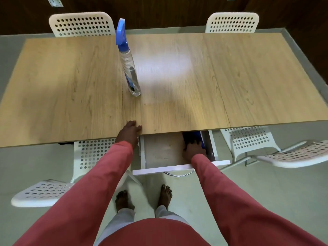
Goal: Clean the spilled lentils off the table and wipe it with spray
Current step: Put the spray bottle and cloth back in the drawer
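In the head view, the left hand (130, 131) is laid flat on the near edge of the table (177, 107), fingers spread over the rim and nothing held in it. Just to its right and below the tabletop, a drawer (159, 153) is pulled out, and the right hand (194, 150) is reached into its far right corner, where the fingers are curled onto a dark blue thing (192, 138); whether this is a cloth cannot be told, nor whether it is properly gripped or only touched. The spray bottle (128, 68) is stood upright on the tabletop, well beyond the left hand and slightly to its right, untouched by either hand. No lentils can be made out on the wooden surface, which appears bare apart from the bottle, so the clearing step is judged to be finished and the wiping step either in preparation or being closed off. If the blue thing is a wiping cloth, it would need to be lifted clear of the drawer lip before the bottle is reached for.
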